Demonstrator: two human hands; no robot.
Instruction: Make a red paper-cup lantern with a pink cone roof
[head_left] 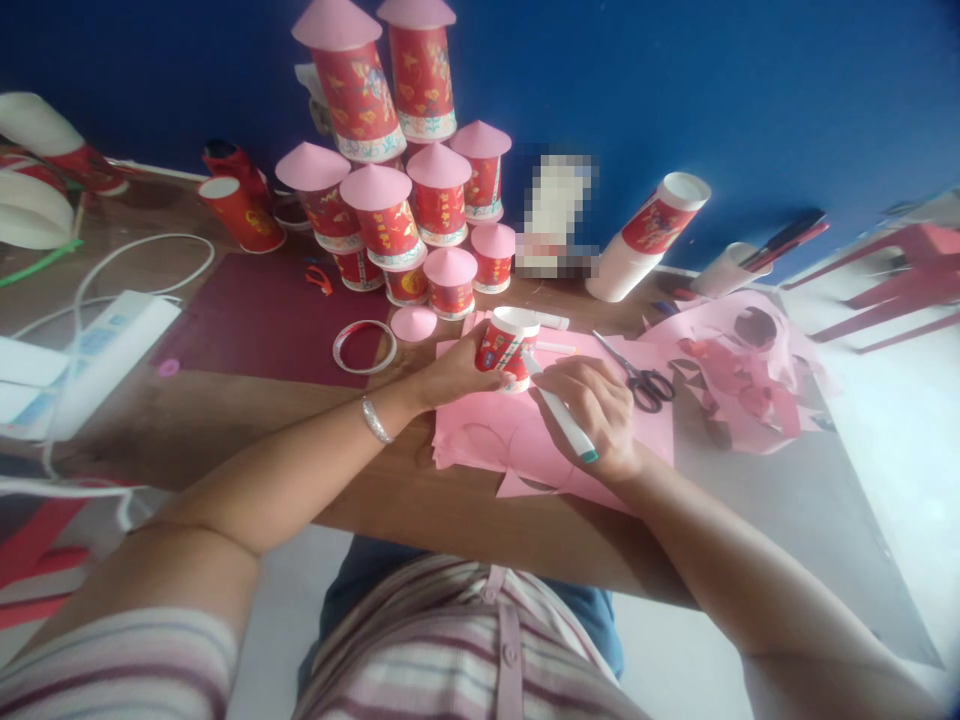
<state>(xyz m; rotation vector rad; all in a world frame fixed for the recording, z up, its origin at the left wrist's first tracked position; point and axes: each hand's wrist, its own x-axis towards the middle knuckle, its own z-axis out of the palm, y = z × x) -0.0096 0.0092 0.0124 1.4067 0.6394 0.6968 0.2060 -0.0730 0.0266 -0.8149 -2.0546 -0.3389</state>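
Note:
My left hand (459,372) is wrapped round a red patterned paper cup (501,342) with a white rim, its mouth facing up. In my right hand (592,405) is a white marker (568,424) with a green end, its tip side against or very close to the cup's right side. Whether the tip touches cannot be made out. Beneath both hands lie sheets of pink paper (480,430) with round outlines and cuts. Just right of my right hand, black-handled scissors (651,388) rest on the paper.
Several red cups with pink cone tops (379,215) stand stacked at the back. A tape roll (364,347) and a small pink cone (414,322) lie left of the cup. Pink scraps (750,385), a tall cup stack (645,240) and a pen holder (731,268) are right; a white cable (82,300) is left.

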